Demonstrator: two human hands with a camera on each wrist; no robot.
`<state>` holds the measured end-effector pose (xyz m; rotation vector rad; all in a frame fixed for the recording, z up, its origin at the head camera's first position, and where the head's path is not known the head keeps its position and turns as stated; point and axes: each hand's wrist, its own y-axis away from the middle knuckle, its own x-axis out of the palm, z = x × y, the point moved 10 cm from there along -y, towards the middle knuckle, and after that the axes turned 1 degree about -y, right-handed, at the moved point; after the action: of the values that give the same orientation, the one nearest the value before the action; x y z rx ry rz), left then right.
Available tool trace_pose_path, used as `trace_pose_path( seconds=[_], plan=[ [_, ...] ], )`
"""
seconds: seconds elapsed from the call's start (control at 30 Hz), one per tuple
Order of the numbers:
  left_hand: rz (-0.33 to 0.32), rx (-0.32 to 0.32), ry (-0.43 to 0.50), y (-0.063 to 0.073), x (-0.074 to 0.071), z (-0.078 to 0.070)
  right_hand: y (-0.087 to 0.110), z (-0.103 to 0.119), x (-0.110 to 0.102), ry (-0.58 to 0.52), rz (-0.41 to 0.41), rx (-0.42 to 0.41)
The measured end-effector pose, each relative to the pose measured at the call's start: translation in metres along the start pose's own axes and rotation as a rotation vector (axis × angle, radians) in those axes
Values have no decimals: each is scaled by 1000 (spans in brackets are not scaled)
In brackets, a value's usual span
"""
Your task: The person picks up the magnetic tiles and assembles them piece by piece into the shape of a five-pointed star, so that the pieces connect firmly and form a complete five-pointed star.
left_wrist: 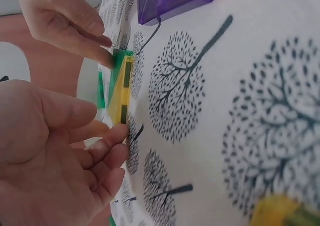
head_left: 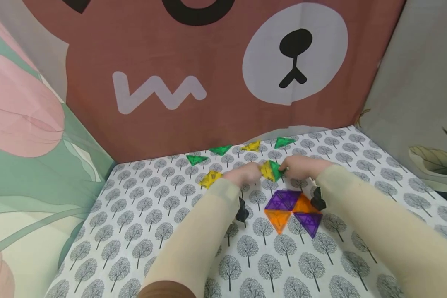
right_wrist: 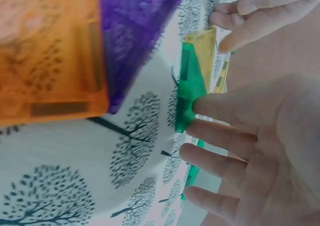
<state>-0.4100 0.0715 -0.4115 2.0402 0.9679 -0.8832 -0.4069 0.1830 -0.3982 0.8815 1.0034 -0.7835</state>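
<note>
A yellow triangular magnetic tile (head_left: 267, 171) and a green triangular magnetic tile (head_left: 275, 170) lie side by side on the cloth, their edges meeting. My left hand (head_left: 248, 172) is at the yellow tile's left side, its fingertips touching or nearly touching the edge. In the left wrist view its thumb stands apart from the tile. From the other side, my right hand (head_left: 299, 166) touches the green tile with its fingertips. The right wrist view shows the right hand's fingers (right_wrist: 220, 158) spread and nearly straight. Closer to me lie joined purple tiles (head_left: 283, 200) and orange tiles (head_left: 278, 219).
Loose green tiles (head_left: 220, 150) and a yellow tile (head_left: 251, 145) lie along the back edge. Another yellow tile (head_left: 210, 179) sits beside my left wrist. A tree-print cloth (head_left: 141, 231) covers the surface, with a brown bear-print curtain (head_left: 164, 132) behind it.
</note>
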Motion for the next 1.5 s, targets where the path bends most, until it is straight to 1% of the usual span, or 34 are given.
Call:
trace_pose_path(
  seconds=[0.07,0.1,0.13,0.17,0.23,0.27,0.3,0.33,0.4,0.47,0.5,0.57,0.6,0.7,0.73,0.8,0.83,0.9,1.0,1.1,1.2,1.27,1.37,1.4,1.5],
  plan=[
    [-5,7,-9,1,-3,-1,-1,-3,0,2,22,4],
    [-7,24,-40,1,-6,-2,-1,-4,0,-7,26,1],
    [-13,27,-20,4,-10,0,-1,-6,0,-21,29,-1],
    [-22,23,-6,7,-16,2,-2,-7,0,-37,33,0],
    [-47,16,52,15,-31,12,-2,-11,0,-80,32,12],
    [-63,15,46,18,-40,19,-2,-11,0,-101,35,14],
    [-81,-2,61,22,-50,30,-3,-12,-1,-118,38,17],
    [-107,-35,107,28,-59,43,-3,-12,0,-130,46,19],
    [-149,-92,103,36,-74,71,-4,-11,-1,-133,52,18],
    [-172,-148,107,44,-82,100,-6,-10,-3,-119,47,20],
    [-179,-179,137,50,-84,114,-6,-9,-5,-105,33,20],
    [-197,-213,107,58,-88,134,-9,-8,-10,-87,-6,21],
    [-202,-221,76,61,-88,142,-10,-6,-13,-86,-29,19],
    [-216,-247,-87,71,-90,157,-18,3,-20,-113,-84,5],
    [-225,-260,-132,73,-91,160,-21,7,-22,-120,-94,-1],
    [-224,-283,-192,78,-90,164,-30,17,-23,-138,-106,-13],
    [-226,-294,-212,80,-90,165,-36,22,-23,-143,-108,-13],
    [-239,-309,-217,82,-90,165,-47,36,-22,-128,-111,-20],
    [-251,-308,-290,82,-89,161,-67,56,-15,-133,-78,-13],
    [-263,-329,-350,81,-87,161,-83,80,-9,-134,-48,-26],
    [-275,-354,-354,80,-86,161,-95,98,-7,-142,-56,-39],
    [-270,-360,-357,78,-84,161,-101,105,-6,-121,-72,-39],
    [-259,-361,-366,76,-80,160,-111,112,-1,-32,-69,-46],
    [-257,-356,-381,76,-79,159,-114,113,2,-5,-55,-43],
    [-268,-338,-411,75,-79,151,-118,113,12,4,-1,-36]
  ],
)
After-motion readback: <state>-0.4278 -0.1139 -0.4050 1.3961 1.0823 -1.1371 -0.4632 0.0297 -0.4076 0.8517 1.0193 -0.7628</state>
